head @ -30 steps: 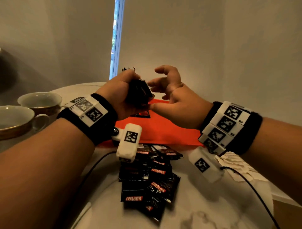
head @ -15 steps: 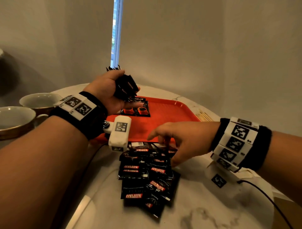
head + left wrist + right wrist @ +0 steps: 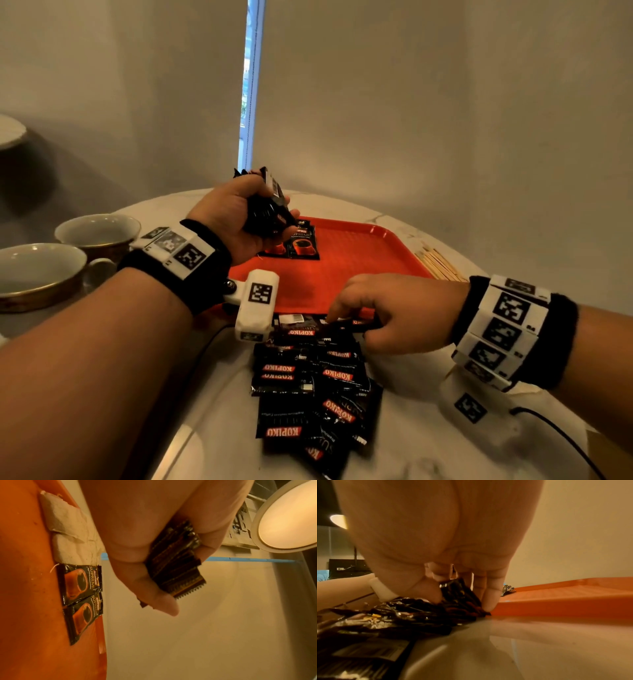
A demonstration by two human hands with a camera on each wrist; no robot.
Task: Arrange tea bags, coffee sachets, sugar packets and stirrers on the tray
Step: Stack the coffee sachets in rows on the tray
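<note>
A bundle of black coffee sachets (image 3: 270, 209) is clasped in the left hand (image 3: 233, 219), which is raised above the far left corner of the orange tray (image 3: 359, 260). In the left wrist view the fingers (image 3: 211, 531) are curled round the stacked sachets and the thumb (image 3: 154, 595) is pressed against their near side, so this grip is closed tight on the bundle (image 3: 176, 566).

Two coffee sachets (image 3: 296, 243) are laid side by side on the tray floor, just below the raised hand. In the left wrist view they (image 3: 82, 597) are seen lined up along the tray's edge, with two white tea bags (image 3: 68, 534) set next to them in the same row.

The right hand (image 3: 394, 315) is lowered onto the far end of a loose pile of coffee sachets (image 3: 308, 380) spread on the white marbled bench (image 3: 428, 452), just in front of the tray's near rim. In the right wrist view one sachet (image 3: 457, 588) is tilted up between the thumb (image 3: 426, 589) and the fingers (image 3: 489, 599); it appears to be pinched there, though the contact is partly hidden by the palm.

A bunch of wooden stirrers (image 3: 438, 263) is lying on the bench beside the tray's right edge. Two cups (image 3: 68, 253) with gold rims are standing at the left of the bench, well apart from the tray.
</note>
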